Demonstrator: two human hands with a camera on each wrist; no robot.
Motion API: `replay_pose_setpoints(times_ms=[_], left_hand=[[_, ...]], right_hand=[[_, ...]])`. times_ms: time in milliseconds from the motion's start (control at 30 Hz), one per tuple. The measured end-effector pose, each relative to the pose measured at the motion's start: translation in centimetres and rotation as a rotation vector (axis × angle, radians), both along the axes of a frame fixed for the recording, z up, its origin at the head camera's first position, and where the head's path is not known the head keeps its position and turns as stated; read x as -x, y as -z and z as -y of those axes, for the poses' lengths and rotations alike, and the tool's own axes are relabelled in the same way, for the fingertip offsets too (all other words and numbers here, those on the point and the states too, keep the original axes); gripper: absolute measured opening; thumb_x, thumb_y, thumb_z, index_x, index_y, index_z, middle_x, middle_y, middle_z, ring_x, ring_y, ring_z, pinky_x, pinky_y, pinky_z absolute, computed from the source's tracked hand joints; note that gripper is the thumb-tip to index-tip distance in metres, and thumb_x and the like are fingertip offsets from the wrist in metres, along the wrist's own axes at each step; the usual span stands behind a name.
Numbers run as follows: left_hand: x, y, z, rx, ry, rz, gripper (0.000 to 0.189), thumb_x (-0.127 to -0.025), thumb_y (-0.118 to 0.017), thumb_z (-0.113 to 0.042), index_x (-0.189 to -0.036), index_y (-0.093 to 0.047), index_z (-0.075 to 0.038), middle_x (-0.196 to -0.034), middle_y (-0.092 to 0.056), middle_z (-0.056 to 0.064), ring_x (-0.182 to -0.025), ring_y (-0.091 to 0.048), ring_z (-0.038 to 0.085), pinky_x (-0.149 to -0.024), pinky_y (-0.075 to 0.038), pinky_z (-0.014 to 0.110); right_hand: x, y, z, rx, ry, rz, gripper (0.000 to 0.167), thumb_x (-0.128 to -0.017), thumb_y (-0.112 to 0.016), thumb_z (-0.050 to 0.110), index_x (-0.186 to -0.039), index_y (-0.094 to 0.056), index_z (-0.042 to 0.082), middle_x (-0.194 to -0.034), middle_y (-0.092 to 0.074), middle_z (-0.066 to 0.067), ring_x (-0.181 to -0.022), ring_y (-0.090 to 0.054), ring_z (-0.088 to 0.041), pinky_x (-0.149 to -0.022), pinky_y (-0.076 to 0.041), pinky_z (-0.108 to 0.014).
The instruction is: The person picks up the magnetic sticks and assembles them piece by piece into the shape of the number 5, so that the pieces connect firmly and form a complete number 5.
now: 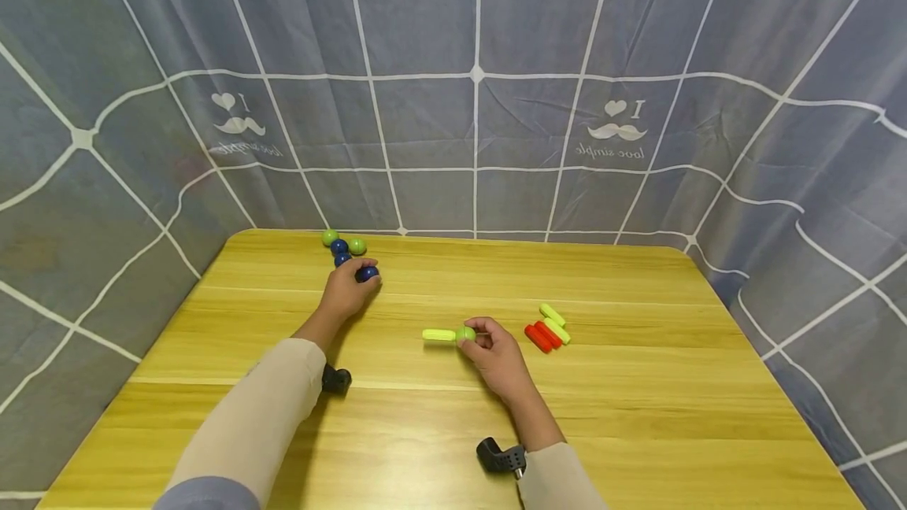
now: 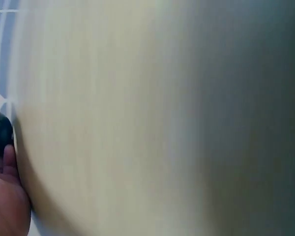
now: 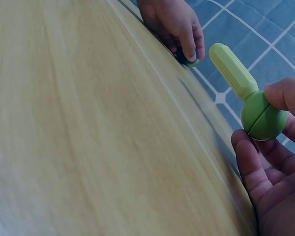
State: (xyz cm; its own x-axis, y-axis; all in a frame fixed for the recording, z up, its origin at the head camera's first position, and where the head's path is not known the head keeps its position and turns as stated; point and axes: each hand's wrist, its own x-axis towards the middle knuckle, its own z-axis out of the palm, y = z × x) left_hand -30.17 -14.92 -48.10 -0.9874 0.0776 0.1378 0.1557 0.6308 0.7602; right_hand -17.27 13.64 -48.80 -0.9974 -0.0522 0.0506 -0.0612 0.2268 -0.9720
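Note:
My left hand grips a dark blue ball at the back left of the table; the left wrist view shows only part of that hand and ball at its edge. Between the thumb and fingers of my right hand is a green ball with a seam round it. A ribbed yellow-green stick juts from this ball, pointing left in the head view. Beyond the left hand lie two more blue balls and two green balls, close together.
Right of my right hand, two red sticks and two yellow-green sticks lie on the wooden table. A grey curtain with white lines hangs along the back and sides. Each wrist carries a black camera mount.

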Motion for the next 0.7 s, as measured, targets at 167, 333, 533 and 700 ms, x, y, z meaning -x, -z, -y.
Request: replay_pose_setpoints(times_ms=[167, 333, 533, 700], left_hand=[[-1.3, 0.7, -0.2, -0.062, -0.014, -0.013, 0.04, -0.095, -0.068, -0.017, -0.131, -0.06, -0.001, -0.136, -0.054, 0.023, -0.124, -0.052, 0.04, -0.103, -0.043, 0.05], [-2.8, 0.8, -0.7, -0.07, -0.023, -0.056, 0.039, -0.093, -0.071, -0.017, -0.128, -0.063, 0.0, -0.129, -0.058, 0.022, -0.118, -0.056, 0.037, -0.097, -0.048, 0.048], [-4.2, 1.0, -1.0, -0.091, -0.058, -0.083, 0.038, -0.093, -0.072, -0.02, -0.125, -0.065, -0.001, -0.121, -0.062, 0.019, -0.1, -0.058, 0.031, -0.087, -0.049, 0.043], [-5.5, 1.2, -0.8, -0.125, -0.077, -0.079, 0.036, -0.093, -0.072, -0.021, -0.122, -0.066, -0.001, -0.114, -0.065, 0.017, -0.092, -0.058, 0.027, -0.082, -0.05, 0.04]], right_hand=[[0.1, 0.0, 0.0, -0.015, 0.001, 0.003, 0.028, -0.091, -0.071, 0.013, -0.116, -0.065, 0.006, -0.089, -0.06, -0.006, -0.077, -0.052, -0.018, -0.061, -0.043, -0.024], [0.3, 0.1, -0.2, -0.026, 0.013, -0.002, 0.027, -0.09, -0.072, 0.014, -0.116, -0.066, 0.007, -0.09, -0.061, -0.006, -0.078, -0.053, -0.018, -0.062, -0.044, -0.025], [0.3, 0.0, -0.2, -0.018, 0.018, -0.002, 0.027, -0.09, -0.072, 0.012, -0.116, -0.065, 0.007, -0.089, -0.06, -0.006, -0.077, -0.052, -0.019, -0.061, -0.043, -0.025], [0.1, 0.0, -0.1, -0.013, 0.008, 0.004, 0.027, -0.091, -0.072, 0.013, -0.116, -0.065, 0.007, -0.091, -0.06, -0.006, -0.078, -0.052, -0.019, -0.062, -0.043, -0.026]])
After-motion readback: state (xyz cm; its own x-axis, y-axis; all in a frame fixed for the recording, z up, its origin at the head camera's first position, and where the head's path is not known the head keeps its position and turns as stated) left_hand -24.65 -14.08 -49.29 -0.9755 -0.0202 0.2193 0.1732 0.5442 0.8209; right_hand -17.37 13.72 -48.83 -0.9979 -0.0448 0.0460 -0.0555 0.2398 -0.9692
